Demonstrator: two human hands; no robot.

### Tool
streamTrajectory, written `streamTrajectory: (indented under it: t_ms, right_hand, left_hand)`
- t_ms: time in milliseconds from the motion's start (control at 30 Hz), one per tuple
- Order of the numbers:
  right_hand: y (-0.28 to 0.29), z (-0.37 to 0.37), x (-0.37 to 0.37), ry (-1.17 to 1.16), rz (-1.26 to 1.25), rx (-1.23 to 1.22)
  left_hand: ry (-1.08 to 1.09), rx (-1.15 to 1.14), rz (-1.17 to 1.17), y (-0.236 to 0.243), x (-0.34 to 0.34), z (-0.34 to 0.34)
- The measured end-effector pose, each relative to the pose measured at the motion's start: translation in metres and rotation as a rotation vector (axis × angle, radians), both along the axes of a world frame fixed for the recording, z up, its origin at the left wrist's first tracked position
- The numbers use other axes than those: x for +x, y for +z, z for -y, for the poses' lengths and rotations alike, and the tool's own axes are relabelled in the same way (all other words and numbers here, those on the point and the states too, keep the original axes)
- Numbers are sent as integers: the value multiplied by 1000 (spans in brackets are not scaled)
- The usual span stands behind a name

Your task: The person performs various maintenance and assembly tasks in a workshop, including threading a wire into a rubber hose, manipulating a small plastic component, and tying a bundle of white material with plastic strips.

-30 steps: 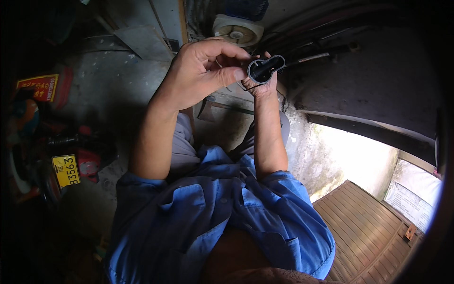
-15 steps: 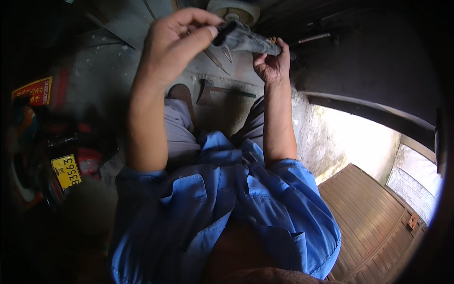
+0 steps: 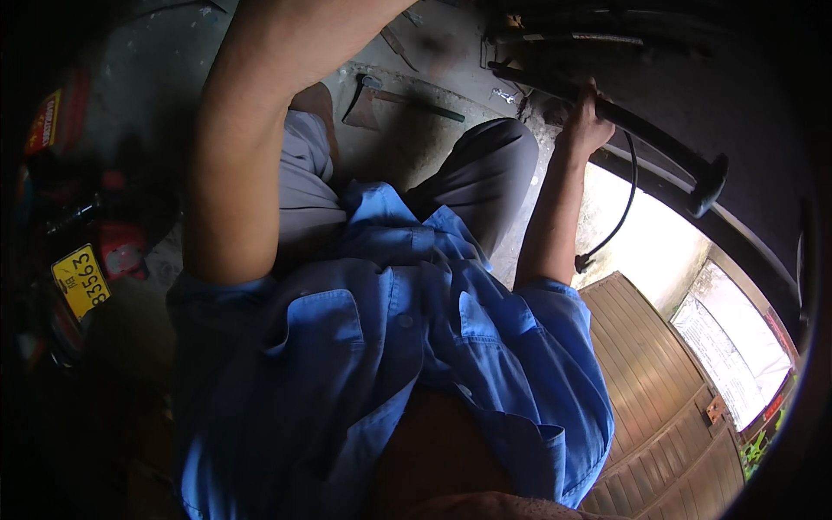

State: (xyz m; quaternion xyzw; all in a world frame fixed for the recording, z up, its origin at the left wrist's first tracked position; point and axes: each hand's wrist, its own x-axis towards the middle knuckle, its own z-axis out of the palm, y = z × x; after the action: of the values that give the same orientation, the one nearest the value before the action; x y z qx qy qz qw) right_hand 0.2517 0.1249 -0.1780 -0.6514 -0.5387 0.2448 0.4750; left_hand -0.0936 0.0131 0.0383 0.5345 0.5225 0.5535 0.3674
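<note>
Gripping a long black pump [image 3: 654, 136], the right hand [image 3: 589, 126] closes its fingers around the straight, round shaft, somewhere between the two ends that show. The pump slants across the view, its narrow end up and left of the grip, its blunt, rounded crosspiece [image 3: 711, 184] down and right of it. From just right of the grip a thin, smooth, black hose [image 3: 634, 186] hangs in a bow, ending below the grip in a small dark fitting [image 3: 582, 263] near the forearm. The left forearm [image 3: 234, 173] rises well left of the grip and leaves through the upper edge; the left hand is out of view, so whether it holds anything cannot be told. Left of the grip, on rough, stained concrete, lie an axe [image 3: 367, 102] with a flared, dull metal head and a straight handle, green at its tip, and, nearer, a small shiny metal piece [image 3: 505, 95]. Below and left of the grip are the matt grey trousers [image 3: 485, 165] and the creased blue cloth of the shirt [image 3: 381, 347]. Directly below the grip, well apart, stands a brown panel [image 3: 637, 347] of narrow ribbed strips, with a rusty metal plate [image 3: 715, 410] at its edge.
</note>
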Motion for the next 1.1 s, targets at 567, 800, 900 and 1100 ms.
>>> streamTrajectory:
  t_ms: [567, 800, 900, 1100]
  right_hand:
    - [-164, -178, 87, 8, 495, -55]
    - [-244, -217, 189, 461, -704, -17]
    - [-175, -191, 43, 46, -308, -352]
    - [-170, -205, 83, 19, -770, -283]
  left_hand:
    - [-81, -15, -105, -58, -12, -2]
    - [-65, -102, -34, -49, 0, 0]
    - [29, -139, -157, -42, 8, 12]
    - [-26, -173, -139, -45, 9, 3]
